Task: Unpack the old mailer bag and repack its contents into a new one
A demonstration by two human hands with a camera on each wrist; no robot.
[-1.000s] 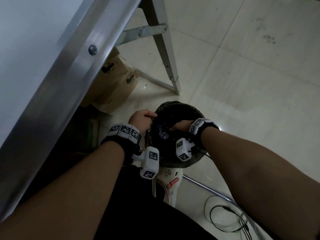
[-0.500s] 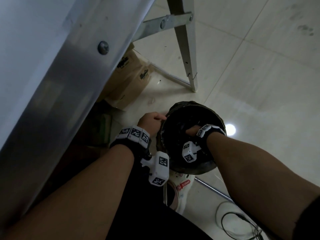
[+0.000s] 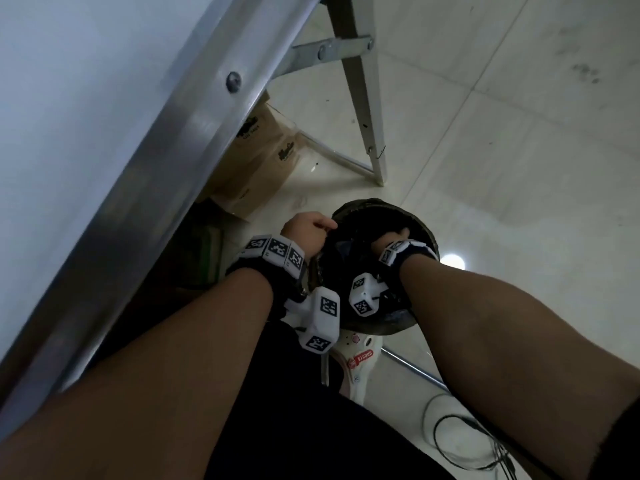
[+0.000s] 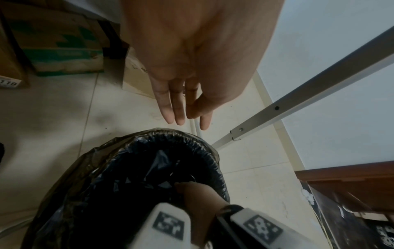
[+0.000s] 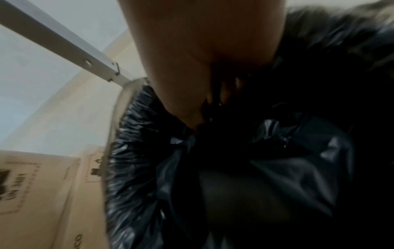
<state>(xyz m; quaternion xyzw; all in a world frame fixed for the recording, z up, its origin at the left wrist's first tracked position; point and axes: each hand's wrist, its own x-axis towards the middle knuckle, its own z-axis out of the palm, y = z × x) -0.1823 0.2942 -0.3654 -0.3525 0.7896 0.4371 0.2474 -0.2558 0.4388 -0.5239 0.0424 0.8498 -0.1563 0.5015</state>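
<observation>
Fingers (image 4: 180,186) of right hand (image 3: 393,237) deep in bin (image 3: 424,233), crumpled black liner (image 4: 149,161) inside

Your head camera looks steeply down past both forearms to a black-lined bin (image 3: 414,220) on the tiled floor (image 3: 519,168), beside a metal table leg (image 3: 360,98). Your left wrist camera looks along straight fingers (image 4: 170,104) above the bin's rim. Your right wrist camera sits close inside the bin, blurred. All three share the bin.
</observation>
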